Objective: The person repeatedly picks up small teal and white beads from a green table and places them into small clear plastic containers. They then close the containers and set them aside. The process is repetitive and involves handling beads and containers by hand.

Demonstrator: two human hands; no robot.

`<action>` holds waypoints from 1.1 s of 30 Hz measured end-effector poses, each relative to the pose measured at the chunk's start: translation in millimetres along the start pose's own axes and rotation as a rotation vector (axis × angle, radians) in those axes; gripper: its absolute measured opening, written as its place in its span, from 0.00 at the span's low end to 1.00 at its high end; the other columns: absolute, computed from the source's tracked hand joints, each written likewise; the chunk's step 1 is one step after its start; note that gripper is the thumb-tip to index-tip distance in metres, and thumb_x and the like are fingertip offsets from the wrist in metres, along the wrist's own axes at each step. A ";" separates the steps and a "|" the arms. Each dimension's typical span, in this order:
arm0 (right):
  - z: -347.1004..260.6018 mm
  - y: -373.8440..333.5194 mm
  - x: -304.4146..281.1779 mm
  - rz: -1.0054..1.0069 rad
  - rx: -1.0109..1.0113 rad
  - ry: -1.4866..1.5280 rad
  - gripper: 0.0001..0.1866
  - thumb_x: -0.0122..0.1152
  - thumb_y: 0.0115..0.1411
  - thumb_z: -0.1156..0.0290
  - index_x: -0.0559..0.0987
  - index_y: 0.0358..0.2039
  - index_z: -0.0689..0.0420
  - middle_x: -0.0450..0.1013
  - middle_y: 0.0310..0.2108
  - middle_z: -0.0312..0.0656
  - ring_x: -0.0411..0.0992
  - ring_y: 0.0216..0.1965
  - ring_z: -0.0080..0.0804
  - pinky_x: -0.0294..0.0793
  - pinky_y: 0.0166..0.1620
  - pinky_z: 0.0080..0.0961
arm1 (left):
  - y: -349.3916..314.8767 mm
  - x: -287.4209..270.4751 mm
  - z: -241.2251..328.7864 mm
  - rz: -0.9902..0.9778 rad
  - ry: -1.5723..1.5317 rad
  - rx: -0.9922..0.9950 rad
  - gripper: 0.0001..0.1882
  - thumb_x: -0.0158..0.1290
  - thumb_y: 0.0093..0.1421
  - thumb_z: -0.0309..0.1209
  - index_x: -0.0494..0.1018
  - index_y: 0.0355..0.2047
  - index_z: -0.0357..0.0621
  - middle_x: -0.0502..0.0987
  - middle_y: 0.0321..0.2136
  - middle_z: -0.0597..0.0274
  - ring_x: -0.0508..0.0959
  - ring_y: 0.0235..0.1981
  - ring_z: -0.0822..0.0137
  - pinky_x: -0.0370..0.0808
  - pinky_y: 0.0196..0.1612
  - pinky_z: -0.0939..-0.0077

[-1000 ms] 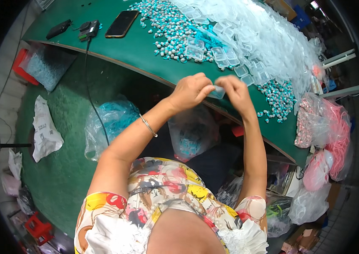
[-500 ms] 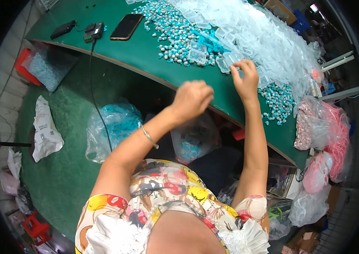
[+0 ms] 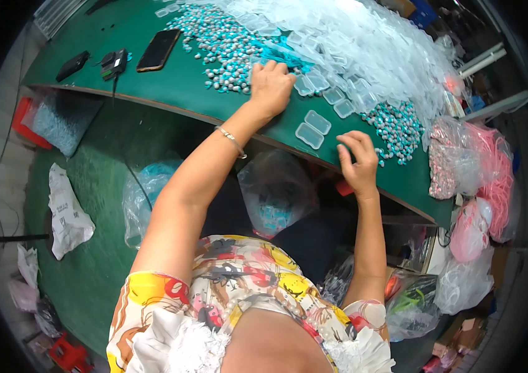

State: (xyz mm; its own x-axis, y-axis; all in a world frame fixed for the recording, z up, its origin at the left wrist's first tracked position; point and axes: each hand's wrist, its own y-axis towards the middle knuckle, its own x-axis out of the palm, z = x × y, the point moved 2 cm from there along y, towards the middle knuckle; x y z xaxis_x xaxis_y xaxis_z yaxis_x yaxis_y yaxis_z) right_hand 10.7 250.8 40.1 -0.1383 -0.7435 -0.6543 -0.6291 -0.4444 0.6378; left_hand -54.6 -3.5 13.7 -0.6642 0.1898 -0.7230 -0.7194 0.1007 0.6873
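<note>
Lying open near the front edge of the green worktop (image 3: 171, 84), there's the hinged clear plastic box (image 3: 312, 130), just left of the right hand (image 3: 352, 153), whose thumb and fingers stand apart, nothing visible between! Light, slick and thin-walled, I'd judge, stiff but crackable; best taken by its side walls. Farther from that edge and leftward, the left hand (image 3: 273, 69) curls fingers down at the teal-and-silver beads (image 3: 220, 53); holding any? Can't tell!
</note>
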 end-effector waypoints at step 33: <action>30.0 -29.2 -13.5 -0.058 0.246 -0.659 0.04 0.63 0.54 0.72 0.78 0.31 0.52 0.74 0.30 0.37 0.73 0.35 0.39 0.64 0.43 0.39 | -44.5 -42.6 42.9 -0.370 -0.902 -0.227 0.08 0.62 0.53 0.27 0.79 0.34 0.40 0.78 0.29 0.57 0.78 0.28 0.62 0.75 0.33 0.68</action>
State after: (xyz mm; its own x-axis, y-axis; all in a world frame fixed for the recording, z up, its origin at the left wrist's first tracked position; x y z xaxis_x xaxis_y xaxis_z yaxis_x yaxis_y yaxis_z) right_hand 8.0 288.8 18.1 -0.4848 -0.2297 -0.8439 -0.7933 -0.2909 0.5349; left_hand 14.4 25.8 16.9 -0.0559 0.8636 -0.5011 -0.9341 0.1320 0.3317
